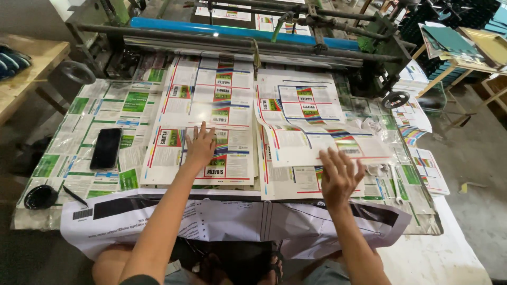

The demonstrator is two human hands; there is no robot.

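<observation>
While my left hand (200, 148) lay flat, fingers spread, pressing the left stack of glossy printed label sheets (203, 119) on the tabletop (422, 206), my right hand (338, 177) hovered open, fingers splayed, just over the loose curled top sheet (317, 126) of the right stack. Best handling, I judged: keep the left palm down as anchor, slide the top sheet flat toward the near edge. Black phone (106, 148) sat well left; machine rollers (232, 31) closed off the far side; open room lay rightward.
</observation>
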